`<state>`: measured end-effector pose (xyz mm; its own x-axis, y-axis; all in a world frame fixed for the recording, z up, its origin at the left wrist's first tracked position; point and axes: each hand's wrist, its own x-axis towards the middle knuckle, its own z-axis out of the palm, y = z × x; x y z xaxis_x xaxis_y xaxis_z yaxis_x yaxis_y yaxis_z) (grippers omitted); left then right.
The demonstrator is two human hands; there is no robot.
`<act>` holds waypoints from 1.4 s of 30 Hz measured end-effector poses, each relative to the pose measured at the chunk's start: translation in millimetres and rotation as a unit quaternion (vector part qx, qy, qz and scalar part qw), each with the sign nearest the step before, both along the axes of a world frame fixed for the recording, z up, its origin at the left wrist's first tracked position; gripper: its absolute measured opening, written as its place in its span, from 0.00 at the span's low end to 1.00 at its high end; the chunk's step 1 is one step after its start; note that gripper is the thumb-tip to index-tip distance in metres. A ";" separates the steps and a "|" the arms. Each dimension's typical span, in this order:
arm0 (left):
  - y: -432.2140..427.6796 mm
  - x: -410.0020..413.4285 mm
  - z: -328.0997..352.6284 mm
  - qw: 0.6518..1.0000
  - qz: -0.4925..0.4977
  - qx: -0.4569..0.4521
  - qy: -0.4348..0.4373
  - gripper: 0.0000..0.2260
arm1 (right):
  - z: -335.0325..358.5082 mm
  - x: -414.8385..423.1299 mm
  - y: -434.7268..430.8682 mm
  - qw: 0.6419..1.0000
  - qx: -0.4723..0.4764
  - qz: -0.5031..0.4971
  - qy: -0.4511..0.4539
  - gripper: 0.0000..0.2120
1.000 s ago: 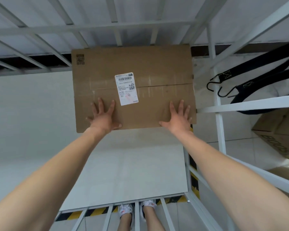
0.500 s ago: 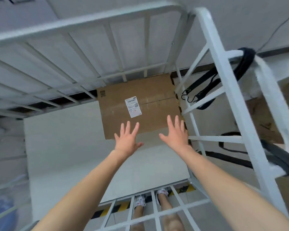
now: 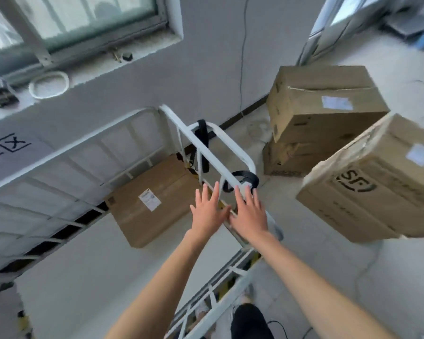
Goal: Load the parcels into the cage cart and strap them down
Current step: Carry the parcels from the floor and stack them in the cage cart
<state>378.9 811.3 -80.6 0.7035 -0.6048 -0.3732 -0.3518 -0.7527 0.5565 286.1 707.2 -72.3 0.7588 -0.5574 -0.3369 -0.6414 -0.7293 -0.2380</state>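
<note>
Head view, what do you make of it?

— One flat box [image 3: 152, 201] lies on the cart floor [image 3: 83, 277], pushed into the far corner against the white rails [image 3: 66, 152]. Both hands are empty: the left hand [image 3: 207, 212] and the right hand [image 3: 249, 212] hang side by side above the cart's right side frame [image 3: 206, 148], fingers spread wide, touching nothing that I can see.

— So which step is this?

— Between parcels, I'd judge. One is loaded; the others wait on the ground to the right, outside the cart: a stack of boxes [image 3: 321, 113] farther off and a printed box [image 3: 377, 182] nearer.

— And the straps?

— Black straps [image 3: 202, 140] hang over the side frame, loose, with another loop [image 3: 245, 178] just beyond the fingertips. Not in use yet.

— Next move?

— Probably a turn to the right and a two-handed grip on the nearer box, then a lift clear of the frame. Strapping would come once everything is in.
</note>
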 end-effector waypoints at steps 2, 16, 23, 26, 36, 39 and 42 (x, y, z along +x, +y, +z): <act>-40.0 -29.6 20.9 0.998 -0.056 -0.015 -0.004 0.36 | 17.9 -43.9 -32.7 0.998 -0.011 -0.056 -0.012 0.42; -304.5 -285.0 86.0 0.954 -0.294 -0.021 -0.052 0.35 | 90.9 -387.6 -242.7 0.907 -0.030 -0.407 -0.103 0.39; -390.3 -368.4 82.1 0.940 -0.339 -0.013 -0.036 0.34 | 86.4 -484.3 -319.2 0.875 0.001 -0.473 -0.106 0.39; -412.2 -368.4 75.0 0.936 -0.350 -0.004 -0.044 0.34 | 80.8 -489.5 -336.4 0.873 0.011 -0.474 -0.119 0.39; -580.2 -345.0 21.9 0.944 -0.329 0.023 -0.031 0.34 | 28.2 -486.6 -506.3 0.874 0.045 -0.476 -0.090 0.40; -637.6 -333.7 0.2 0.941 -0.333 0.050 -0.021 0.32 | 8.7 -478.1 -566.3 0.873 0.071 -0.480 -0.056 0.41; -688.6 -325.5 -26.1 0.923 -0.372 0.093 -0.034 0.31 | -14.6 -467.2 -620.9 0.875 0.101 -0.474 -0.015 0.42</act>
<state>53.4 122.7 -106.7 0.1450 -0.8598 -0.4897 -0.8390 -0.3692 0.3998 -181.2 86.3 -86.9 -0.0023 -0.8721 -0.4894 -0.9266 0.1859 -0.3269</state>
